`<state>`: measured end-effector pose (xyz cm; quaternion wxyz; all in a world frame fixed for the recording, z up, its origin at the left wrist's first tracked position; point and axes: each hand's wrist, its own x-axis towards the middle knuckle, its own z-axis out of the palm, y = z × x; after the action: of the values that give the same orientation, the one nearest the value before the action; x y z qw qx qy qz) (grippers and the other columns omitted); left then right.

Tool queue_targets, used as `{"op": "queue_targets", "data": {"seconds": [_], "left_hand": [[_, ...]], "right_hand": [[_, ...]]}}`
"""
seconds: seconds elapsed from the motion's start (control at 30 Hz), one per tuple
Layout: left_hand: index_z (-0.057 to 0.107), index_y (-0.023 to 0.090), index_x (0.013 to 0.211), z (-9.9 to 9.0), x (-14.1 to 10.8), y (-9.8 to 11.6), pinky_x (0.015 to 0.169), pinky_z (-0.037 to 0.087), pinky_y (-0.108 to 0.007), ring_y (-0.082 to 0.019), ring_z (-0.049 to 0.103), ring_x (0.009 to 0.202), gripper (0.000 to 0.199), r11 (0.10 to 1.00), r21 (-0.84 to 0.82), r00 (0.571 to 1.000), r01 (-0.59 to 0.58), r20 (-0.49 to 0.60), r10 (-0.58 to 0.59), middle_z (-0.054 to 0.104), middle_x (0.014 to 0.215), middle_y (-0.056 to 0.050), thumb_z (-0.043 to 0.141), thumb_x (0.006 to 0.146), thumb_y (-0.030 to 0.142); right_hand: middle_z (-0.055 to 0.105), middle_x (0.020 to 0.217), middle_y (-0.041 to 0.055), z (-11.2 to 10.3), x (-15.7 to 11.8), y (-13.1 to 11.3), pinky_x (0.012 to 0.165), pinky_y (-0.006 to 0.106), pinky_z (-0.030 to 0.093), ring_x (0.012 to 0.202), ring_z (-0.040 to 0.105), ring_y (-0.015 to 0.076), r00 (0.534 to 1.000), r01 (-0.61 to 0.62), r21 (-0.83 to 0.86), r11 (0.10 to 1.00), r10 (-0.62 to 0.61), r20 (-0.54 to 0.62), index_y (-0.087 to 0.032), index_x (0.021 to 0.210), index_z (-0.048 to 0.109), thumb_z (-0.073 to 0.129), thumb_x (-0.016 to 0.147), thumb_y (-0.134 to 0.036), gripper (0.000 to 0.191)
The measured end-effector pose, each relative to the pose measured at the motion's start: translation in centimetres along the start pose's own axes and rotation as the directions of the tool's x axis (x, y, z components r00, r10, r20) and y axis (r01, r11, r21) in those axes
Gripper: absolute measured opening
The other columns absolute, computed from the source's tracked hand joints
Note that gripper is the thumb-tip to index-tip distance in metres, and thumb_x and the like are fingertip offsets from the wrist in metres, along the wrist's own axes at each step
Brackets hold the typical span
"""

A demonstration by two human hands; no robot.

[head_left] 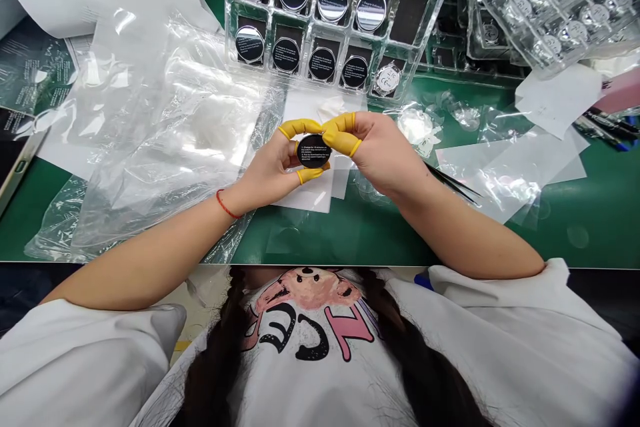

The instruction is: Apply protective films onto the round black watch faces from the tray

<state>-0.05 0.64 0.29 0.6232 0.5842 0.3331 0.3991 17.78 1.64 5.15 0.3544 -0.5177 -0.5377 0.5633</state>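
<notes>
A round black watch head [314, 152] with white printed text on its face is held upright above the table. My left hand [276, 161] is closed on it, the thumb below and a finger above, both in yellow finger cots. My right hand [367, 143] is at the watch head's upper right edge. Its thumb and forefinger, also in yellow cots, are pinched together there. Whether a thin film or tab is between them cannot be seen. White paper sheets [317, 195] lie under the hands.
A clear tray [320, 83] of watch heads stands behind my hands, with more trays [550, 7] stacked at the right. Plastic bags [165, 140] cover the left side. Black tweezers [453, 183] lie by my right forearm, near crumpled clear film pieces [420, 127].
</notes>
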Motion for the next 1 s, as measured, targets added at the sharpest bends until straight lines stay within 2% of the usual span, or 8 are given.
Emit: {"op": "queue_targets", "data": {"seconds": [0.27, 0.5, 0.6, 0.7, 1.0], "left_hand": [[0.044, 0.025, 0.118, -0.26, -0.02, -0.46, 0.086, 0.062, -0.031, -0.017, 0.076, 0.088, 0.06, 1.0, 0.0, 1.0, 0.005, 0.021, -0.005, 0.07, 0.095, 0.001, 0.083, 0.073, 0.029], [0.045, 0.026, 0.118, -0.34, 0.05, -0.63, 0.085, 0.062, -0.03, -0.015, 0.075, 0.087, 0.058, 1.0, 0.014, 0.999, -0.023, 0.024, 0.022, 0.068, 0.107, -0.001, 0.083, 0.073, 0.033], [0.047, 0.026, 0.116, -0.31, 0.09, -0.62, 0.084, 0.062, -0.029, -0.014, 0.075, 0.087, 0.058, 0.999, 0.023, 0.999, -0.033, 0.013, 0.032, 0.067, 0.11, -0.001, 0.084, 0.072, 0.036], [0.046, 0.026, 0.116, -0.23, 0.09, -0.53, 0.084, 0.062, -0.03, -0.015, 0.075, 0.087, 0.059, 1.0, 0.016, 1.0, -0.023, 0.016, 0.023, 0.068, 0.105, 0.0, 0.084, 0.072, 0.038], [0.044, 0.026, 0.116, -0.08, -0.04, -0.18, 0.087, 0.061, -0.033, -0.017, 0.075, 0.088, 0.063, 0.999, -0.01, 0.999, 0.042, 0.001, -0.042, 0.07, 0.101, 0.0, 0.085, 0.07, 0.035]], "right_hand": [[0.064, 0.073, -0.0017, 0.38, -0.13, 0.03, 0.065, 0.025, 0.049, 0.069, 0.058, 0.0092, 1.0, 0.007, 0.04, 0.999, -0.006, -0.022, -0.017, 0.073, 0.064, 0.065, 0.08, -0.011, 0.009], [0.064, 0.075, -0.0017, 0.42, -0.21, 0.04, 0.065, 0.026, 0.049, 0.07, 0.059, 0.0097, 1.0, 0.005, 0.033, 0.999, -0.004, -0.026, -0.017, 0.074, 0.062, 0.064, 0.08, -0.009, 0.01], [0.064, 0.077, -0.0014, 0.41, -0.23, 0.16, 0.068, 0.027, 0.049, 0.074, 0.06, 0.0104, 0.999, 0.034, -0.004, 0.999, -0.034, -0.038, -0.017, 0.075, 0.063, 0.063, 0.08, -0.011, 0.008], [0.064, 0.078, -0.0013, 0.39, -0.23, 0.34, 0.072, 0.029, 0.049, 0.077, 0.06, 0.011, 0.997, 0.07, -0.037, 0.997, -0.072, -0.042, -0.017, 0.076, 0.063, 0.063, 0.08, -0.012, 0.007], [0.065, 0.082, -0.0007, 0.49, -0.44, 0.48, 0.085, 0.033, 0.051, 0.084, 0.062, 0.0131, 0.989, 0.129, -0.101, 0.987, -0.136, -0.063, -0.02, 0.077, 0.061, 0.063, 0.08, -0.014, 0.006]]}}
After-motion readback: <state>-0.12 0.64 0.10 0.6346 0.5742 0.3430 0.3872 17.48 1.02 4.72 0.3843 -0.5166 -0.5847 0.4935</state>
